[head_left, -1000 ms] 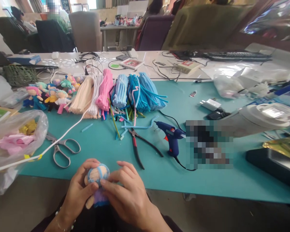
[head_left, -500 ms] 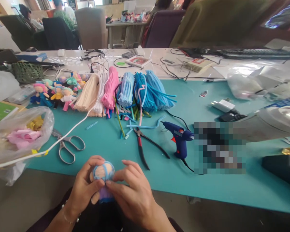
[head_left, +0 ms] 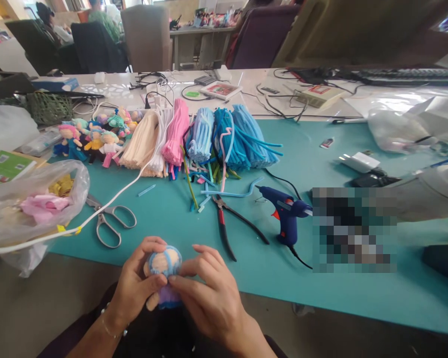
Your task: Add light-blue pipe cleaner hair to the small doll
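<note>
A small doll (head_left: 165, 266) with a peach head, light-blue strands around it and a purple body is held at the table's front edge. My left hand (head_left: 140, 278) grips its head from the left, fingers on top and thumb near the neck. From the right, my right hand (head_left: 212, 288) pinches at the lower right of the head, its fingertips against the blue strands. What lies between those fingertips is too small to make out. Scissors (head_left: 110, 219) rest left of the hands, and red-and-black pliers (head_left: 226, 226) lie beyond them.
A blue glue gun (head_left: 283, 214) stands right of the pliers on the green mat (head_left: 276, 266). Bundles of pipe cleaners (head_left: 201, 134) and several small dolls (head_left: 93, 136) line the back. A plastic bag (head_left: 74, 184) sits left, with a white cable (head_left: 115, 191) crossing nearby.
The whole view has shifted slightly, so the table's objects appear further right. Both hands keep nearly the same hold on the doll, with the right fingertips still at its head.
</note>
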`<state>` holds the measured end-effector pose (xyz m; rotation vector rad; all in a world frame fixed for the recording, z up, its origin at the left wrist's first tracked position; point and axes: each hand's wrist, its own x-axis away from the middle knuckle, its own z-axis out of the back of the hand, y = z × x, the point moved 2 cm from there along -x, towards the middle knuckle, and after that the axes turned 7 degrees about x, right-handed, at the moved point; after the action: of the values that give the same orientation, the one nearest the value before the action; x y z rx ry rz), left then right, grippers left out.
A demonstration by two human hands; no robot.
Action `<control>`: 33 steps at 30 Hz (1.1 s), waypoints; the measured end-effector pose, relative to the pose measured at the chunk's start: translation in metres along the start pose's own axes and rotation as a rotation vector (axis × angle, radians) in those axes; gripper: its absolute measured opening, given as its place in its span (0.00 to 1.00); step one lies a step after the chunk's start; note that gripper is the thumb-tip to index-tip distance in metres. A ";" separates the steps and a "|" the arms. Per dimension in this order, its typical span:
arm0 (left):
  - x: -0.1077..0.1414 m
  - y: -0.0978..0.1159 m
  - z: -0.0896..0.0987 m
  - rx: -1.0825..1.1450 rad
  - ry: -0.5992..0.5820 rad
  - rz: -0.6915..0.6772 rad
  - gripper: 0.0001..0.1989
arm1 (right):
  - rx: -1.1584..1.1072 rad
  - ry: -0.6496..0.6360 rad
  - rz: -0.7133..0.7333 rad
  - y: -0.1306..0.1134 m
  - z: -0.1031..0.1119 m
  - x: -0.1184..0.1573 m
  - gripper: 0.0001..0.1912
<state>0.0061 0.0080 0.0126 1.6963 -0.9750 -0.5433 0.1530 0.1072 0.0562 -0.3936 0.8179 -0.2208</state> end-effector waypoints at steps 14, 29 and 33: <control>0.002 0.002 0.000 -0.007 0.017 -0.021 0.22 | -0.185 0.024 -0.150 0.000 -0.001 -0.002 0.07; 0.005 0.005 -0.003 -0.103 0.025 -0.182 0.18 | -0.339 -0.066 -0.437 -0.002 -0.004 -0.001 0.06; 0.004 0.004 -0.005 -0.127 -0.009 -0.253 0.16 | -0.522 -0.066 -0.549 -0.001 -0.010 -0.001 0.08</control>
<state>0.0108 0.0066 0.0182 1.7134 -0.7199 -0.7632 0.1450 0.1039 0.0507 -1.1140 0.6811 -0.5031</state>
